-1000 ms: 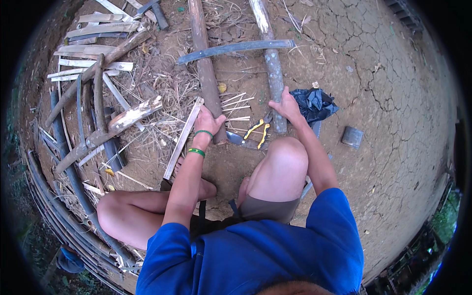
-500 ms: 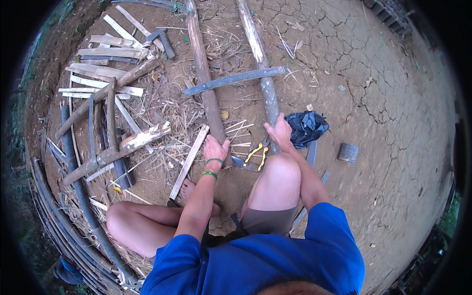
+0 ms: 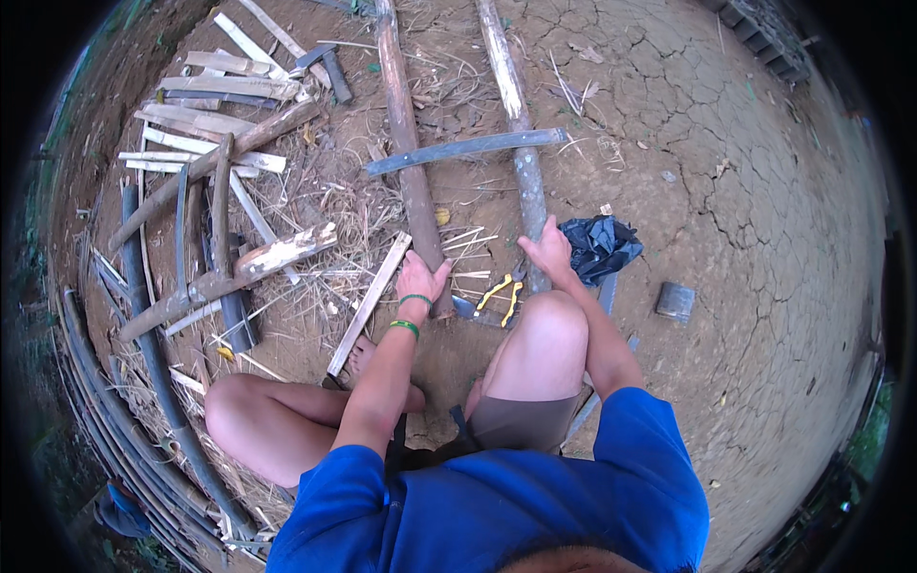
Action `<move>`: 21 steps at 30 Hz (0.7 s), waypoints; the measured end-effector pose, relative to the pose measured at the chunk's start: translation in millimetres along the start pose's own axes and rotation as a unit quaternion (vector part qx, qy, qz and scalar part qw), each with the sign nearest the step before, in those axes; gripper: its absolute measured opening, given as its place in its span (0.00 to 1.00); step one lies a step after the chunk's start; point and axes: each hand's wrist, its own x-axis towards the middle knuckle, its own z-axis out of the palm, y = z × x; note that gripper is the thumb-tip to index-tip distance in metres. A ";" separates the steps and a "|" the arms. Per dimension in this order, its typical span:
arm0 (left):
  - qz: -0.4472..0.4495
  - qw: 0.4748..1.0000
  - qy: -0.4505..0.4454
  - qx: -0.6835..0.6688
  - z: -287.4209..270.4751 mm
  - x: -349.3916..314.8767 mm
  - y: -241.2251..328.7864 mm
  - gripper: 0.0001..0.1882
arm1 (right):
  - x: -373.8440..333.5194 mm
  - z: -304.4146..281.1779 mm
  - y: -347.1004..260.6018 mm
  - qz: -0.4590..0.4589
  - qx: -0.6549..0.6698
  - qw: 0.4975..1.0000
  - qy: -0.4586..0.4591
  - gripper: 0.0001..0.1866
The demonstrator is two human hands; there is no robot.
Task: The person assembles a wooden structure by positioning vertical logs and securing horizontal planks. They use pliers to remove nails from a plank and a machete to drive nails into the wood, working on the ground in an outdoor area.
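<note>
My left hand (image 3: pixel 420 279) grips the left wooden pole (image 3: pixel 416 202) close to its near end, thumb on the right side. My right hand (image 3: pixel 549 252) is around the right wooden pole (image 3: pixel 529 186), near the raised right knee that hides part of its end. A dark, flat strip (image 3: pixel 468 151) lies across both poles, farther out than my hands. Between the near pole ends are yellow-handled pliers (image 3: pixel 512 304). Beside them shows part of a flat metal blade (image 3: pixel 464 307). A pale split-wood strip (image 3: pixel 373 301) slants just left of my left hand.
A crumpled black plastic bag (image 3: pixel 599 244) sits right of my right hand, with a dark block (image 3: pixel 675 301) beyond it. At the far left are a hammer (image 3: pixel 336 74), split bamboo pieces (image 3: pixel 229 87) and a rough wooden frame (image 3: pixel 205 285). Cracked earth (image 3: pixel 755 220) spreads to the right.
The whole view has shifted slightly, the far ends of the poles appearing a little farther right. Both hands stay on their poles.
</note>
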 end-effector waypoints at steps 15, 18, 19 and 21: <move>0.049 0.990 0.105 0.074 -35.9 -44.1 -158.1 0.14 | 19.1 -12.7 10.4 -0.013 0.031 0.989 -0.142 0.51; 0.052 0.995 0.051 0.066 -46.7 -44.2 -164.9 0.14 | 25.1 -19.6 8.8 -0.042 -0.027 0.983 -0.175 0.57; 0.050 0.996 0.065 0.041 -52.7 -44.7 -160.8 0.14 | 32.2 -19.0 14.7 -0.046 -0.051 0.980 -0.189 0.61; -0.013 0.999 0.050 0.006 -63.4 -43.9 -168.7 0.15 | 28.5 -28.3 0.2 -0.027 -0.022 0.971 -0.235 0.54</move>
